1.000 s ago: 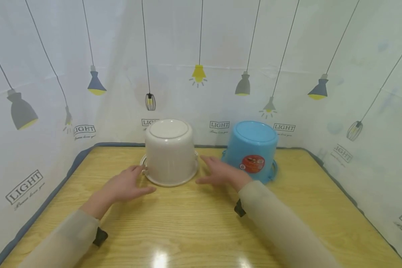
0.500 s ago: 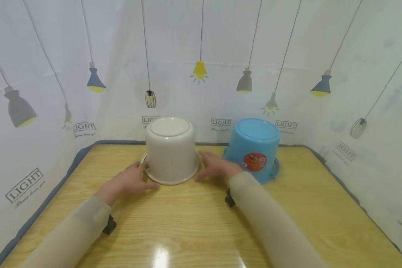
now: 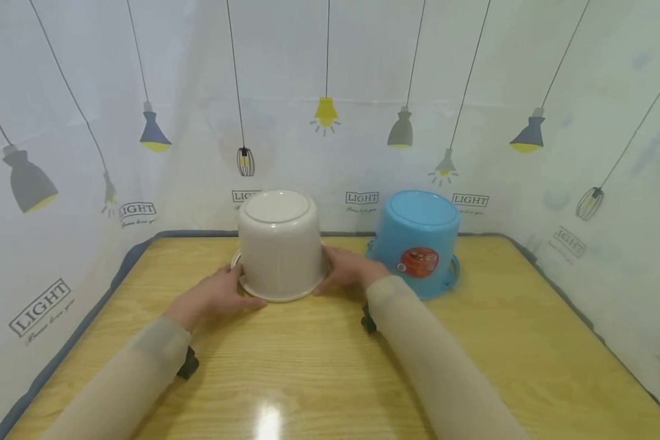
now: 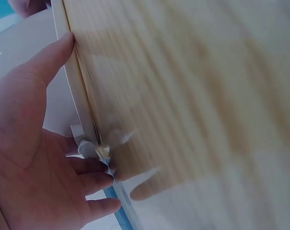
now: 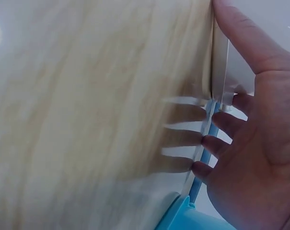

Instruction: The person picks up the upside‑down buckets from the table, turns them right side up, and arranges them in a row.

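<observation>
An upside-down white bucket point(image 3: 279, 256) stands on the wooden table point(image 3: 286, 360). My left hand point(image 3: 217, 296) is at its left side; in the left wrist view the thumb of that hand point(image 4: 29, 139) touches the rim point(image 4: 80, 91), with the other fingers spread around a small handle knob point(image 4: 87, 147). My right hand point(image 3: 349, 269) lies against the bucket's right side, and in the right wrist view its thumb reaches the rim point(image 5: 219, 62) while the fingers of the hand point(image 5: 264, 129) extend low beside it. Neither hand lifts the bucket.
An upside-down blue bucket point(image 3: 418, 235) with a red label stands right of the white one, just beyond my right hand. Behind the table hangs a white sheet point(image 3: 286, 73) printed with lamps. Dark blue edging point(image 3: 126, 263) runs along the table's border.
Both hands have closed in on the white bucket from either side, the right moving left and the left moving right. Both buckets stay in place on the table.
</observation>
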The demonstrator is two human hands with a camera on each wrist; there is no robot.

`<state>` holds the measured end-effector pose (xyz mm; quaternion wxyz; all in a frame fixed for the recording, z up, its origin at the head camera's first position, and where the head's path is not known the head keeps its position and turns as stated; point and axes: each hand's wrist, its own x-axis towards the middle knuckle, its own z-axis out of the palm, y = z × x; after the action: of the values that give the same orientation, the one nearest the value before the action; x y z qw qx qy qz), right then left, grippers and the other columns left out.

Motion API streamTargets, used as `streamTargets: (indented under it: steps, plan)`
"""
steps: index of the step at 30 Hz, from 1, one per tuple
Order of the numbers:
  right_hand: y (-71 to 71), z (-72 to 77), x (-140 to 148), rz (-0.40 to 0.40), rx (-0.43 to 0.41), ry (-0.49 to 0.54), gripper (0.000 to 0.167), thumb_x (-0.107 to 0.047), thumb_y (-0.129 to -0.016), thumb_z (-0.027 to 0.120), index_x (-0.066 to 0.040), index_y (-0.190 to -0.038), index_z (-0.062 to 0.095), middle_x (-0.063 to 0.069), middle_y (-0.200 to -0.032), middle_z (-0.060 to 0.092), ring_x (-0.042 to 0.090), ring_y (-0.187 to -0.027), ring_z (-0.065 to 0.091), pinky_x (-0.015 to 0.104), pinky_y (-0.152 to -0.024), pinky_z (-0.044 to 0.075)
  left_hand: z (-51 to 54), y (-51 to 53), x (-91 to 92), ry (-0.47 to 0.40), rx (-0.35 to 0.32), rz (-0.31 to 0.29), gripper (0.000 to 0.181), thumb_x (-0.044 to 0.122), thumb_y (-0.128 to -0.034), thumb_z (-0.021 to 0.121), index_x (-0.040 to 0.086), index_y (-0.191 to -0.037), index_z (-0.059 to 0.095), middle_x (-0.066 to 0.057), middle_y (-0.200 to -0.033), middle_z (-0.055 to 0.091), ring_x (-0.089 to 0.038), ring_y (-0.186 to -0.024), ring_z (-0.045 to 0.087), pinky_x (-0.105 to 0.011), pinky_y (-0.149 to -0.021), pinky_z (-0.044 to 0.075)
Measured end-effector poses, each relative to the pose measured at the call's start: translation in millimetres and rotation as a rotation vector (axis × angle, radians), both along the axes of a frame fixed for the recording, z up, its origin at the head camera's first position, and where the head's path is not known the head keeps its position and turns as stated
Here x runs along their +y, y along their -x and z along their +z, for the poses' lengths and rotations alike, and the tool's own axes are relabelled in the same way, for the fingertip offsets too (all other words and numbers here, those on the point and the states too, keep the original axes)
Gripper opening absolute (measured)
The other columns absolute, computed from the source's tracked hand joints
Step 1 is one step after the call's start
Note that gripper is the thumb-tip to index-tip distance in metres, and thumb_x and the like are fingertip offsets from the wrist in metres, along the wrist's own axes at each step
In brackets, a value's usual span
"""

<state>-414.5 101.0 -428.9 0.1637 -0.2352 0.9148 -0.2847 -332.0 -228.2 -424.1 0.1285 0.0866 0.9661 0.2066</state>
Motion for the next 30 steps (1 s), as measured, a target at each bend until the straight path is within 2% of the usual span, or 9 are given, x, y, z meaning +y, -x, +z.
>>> streamTargets:
  steps: [4,9,12,14,21,27,30]
  plan:
    - [0.0,0.1,-2,-0.019,-0.008,-0.012,0.134,-0.049,-0.075,0.101,-0.019,-0.177,0.019,0.01,-0.182,0.03,0.035,-0.168,0.029,0.056,-0.14,0.022,1.5,2.4,-0.1,-0.026,-0.013,0.007,0.13,0.08,-0.0855,0.077,0.002,-0.174,0.021,-0.037,-0.178,0.017,-0.062,-0.16,0.026,-0.08,-0.13,0.021]
    - [-2.8,0.6,-5,-0.041,0.002,-0.033,0.131,-0.05,-0.074,0.102,-0.011,-0.174,0.026,0.016,-0.178,0.037,0.037,-0.166,0.034,0.055,-0.139,0.026,1.0,7.2,-2.8,-0.037,-0.014,0.0,0.132,0.079,-0.0838,0.08,0.002,-0.173,0.021,-0.034,-0.178,0.021,-0.057,-0.165,0.019,-0.083,-0.13,0.006]
    - [-4.3,0.0,-6,-0.052,0.007,-0.032,0.128,-0.049,-0.074,0.103,-0.01,-0.172,0.03,0.017,-0.175,0.04,0.038,-0.164,0.037,0.054,-0.138,0.028,0.6,9.5,-4.1,-0.044,-0.015,-0.007,0.132,0.077,-0.0836,0.081,0.002,-0.173,0.021,-0.033,-0.178,0.024,-0.055,-0.166,0.018,-0.084,-0.129,0.002]
    - [-5.4,-0.5,-7,-0.058,0.01,-0.023,0.127,-0.047,-0.073,0.103,-0.011,-0.171,0.032,0.016,-0.174,0.042,0.037,-0.163,0.039,0.054,-0.138,0.029,1.0,10.1,-4.3,-0.054,-0.011,-0.01,0.13,0.076,-0.0838,0.083,0.002,-0.173,0.024,-0.032,-0.177,0.027,-0.055,-0.165,0.022,-0.084,-0.129,0.003]
    - [-8.9,-1.5,-8,-0.06,0.023,-0.005,0.125,-0.044,-0.074,0.103,-0.015,-0.173,0.031,0.014,-0.175,0.042,0.036,-0.163,0.04,0.055,-0.137,0.029,-0.1,12.3,-7.0,-0.117,0.002,-0.012,0.126,0.069,-0.081,0.09,0.002,-0.17,0.032,-0.03,-0.171,0.041,-0.053,-0.157,0.042,-0.071,-0.131,0.032]
    - [-8.9,-2.3,-7,-0.062,0.003,0.038,0.124,-0.045,-0.076,0.101,-0.013,-0.173,0.03,0.015,-0.175,0.042,0.036,-0.163,0.04,0.055,-0.138,0.028,-2.4,18.9,-15.8,-0.18,0.003,-0.01,0.129,0.068,-0.0781,0.092,0.0,-0.17,0.033,-0.03,-0.171,0.041,-0.053,-0.158,0.04,-0.07,-0.132,0.03]
    - [-7.8,-2.4,-5,-0.067,-0.017,0.079,0.126,-0.047,-0.075,0.101,-0.015,-0.174,0.03,0.013,-0.176,0.041,0.036,-0.163,0.039,0.055,-0.138,0.027,-2.0,21.4,-20.4,-0.208,0.012,-0.01,0.13,0.068,-0.078,0.093,0.0,-0.171,0.032,-0.031,-0.169,0.044,-0.053,-0.155,0.044,-0.07,-0.131,0.033]
